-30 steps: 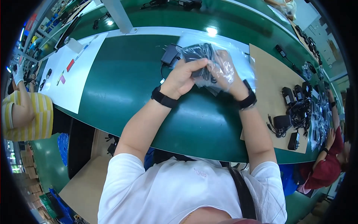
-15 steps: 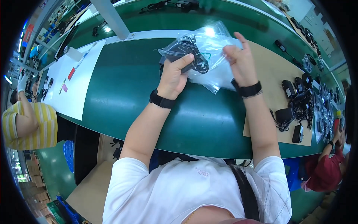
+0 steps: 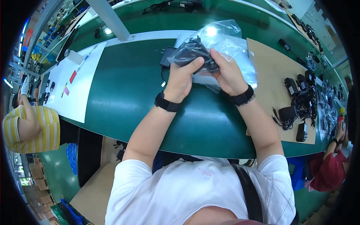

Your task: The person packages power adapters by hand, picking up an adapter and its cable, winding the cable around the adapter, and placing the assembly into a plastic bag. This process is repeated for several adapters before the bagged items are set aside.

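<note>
Above the green workbench [image 3: 123, 93], the black power adapter [image 3: 193, 48] in its clear plastic bag [image 3: 214, 36] is grasped by the left hand [image 3: 180, 79] and the right hand [image 3: 230, 77]. The bag is judged limp and slippery, the adapter light but rigid; its body should be gripped. Beyond, a loose adapter [image 3: 167, 57] is seen.

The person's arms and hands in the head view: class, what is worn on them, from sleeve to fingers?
Both arms have short, plain white sleeves. A broad black wristband circles the left wrist, and another black wristband the right. The left hand and right hand wear no gloves; no cables or markings show.
</note>
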Demonstrator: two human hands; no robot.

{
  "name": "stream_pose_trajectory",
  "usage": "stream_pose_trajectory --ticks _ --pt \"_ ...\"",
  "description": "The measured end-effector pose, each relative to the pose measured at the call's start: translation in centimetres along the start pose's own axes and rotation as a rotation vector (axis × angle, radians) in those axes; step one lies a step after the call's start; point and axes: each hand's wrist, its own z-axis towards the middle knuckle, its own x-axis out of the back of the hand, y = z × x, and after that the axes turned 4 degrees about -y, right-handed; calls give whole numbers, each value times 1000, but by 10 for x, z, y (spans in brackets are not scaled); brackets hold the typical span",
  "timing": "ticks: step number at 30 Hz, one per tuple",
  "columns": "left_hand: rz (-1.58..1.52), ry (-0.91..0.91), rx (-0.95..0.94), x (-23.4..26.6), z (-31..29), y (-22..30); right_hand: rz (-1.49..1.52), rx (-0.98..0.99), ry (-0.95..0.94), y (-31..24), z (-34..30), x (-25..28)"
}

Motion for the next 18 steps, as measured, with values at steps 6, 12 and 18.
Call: stream_pose_trajectory --ticks 6,12,18 --pt "609 30 -52 6 6 17 -945 479 220 4 -3 11" --pt "935 202 -319 8 0 6 -723 210 163 18 -5 2" --pt "897 240 -459 -1 -7 18 -479 204 139 21 -9 -6"
